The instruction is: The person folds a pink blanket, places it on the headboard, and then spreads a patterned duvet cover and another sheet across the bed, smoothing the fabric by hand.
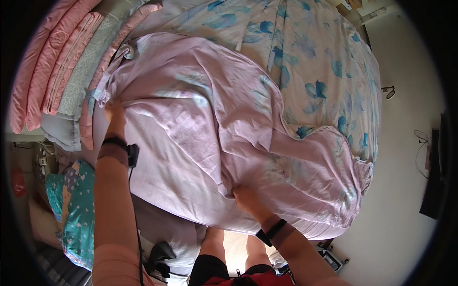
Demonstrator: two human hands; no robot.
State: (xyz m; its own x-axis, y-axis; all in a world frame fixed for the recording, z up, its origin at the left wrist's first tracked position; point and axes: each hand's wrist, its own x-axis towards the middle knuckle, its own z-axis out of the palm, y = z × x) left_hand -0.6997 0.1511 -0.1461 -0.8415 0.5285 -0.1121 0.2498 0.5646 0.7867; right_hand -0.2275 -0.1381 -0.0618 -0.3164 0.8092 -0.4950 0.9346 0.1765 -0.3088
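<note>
A pale pink-lilac bed sheet [200,121] with faded blue floral patches lies rumpled across the near half of a bed. My left hand [114,111] grips the sheet at its left edge, near the bed's head end. Lower down and to the right, my right hand [245,198] pinches a gathered fold of the same cloth close to the near edge of the mattress. Creases run between the two hands. Beneath it shows a plain pinkish fitted layer [154,171]. The fingertips of both hands are partly hidden by cloth.
A cream sheet [304,64] with blue leaf prints covers the bed's far side. Folded pink quilts [53,64] and grey bedding [84,68] are stacked at the left. Teal heart-print fabric [77,211] lies lower left. A small wheeled cart [331,259] stands beyond the near right corner.
</note>
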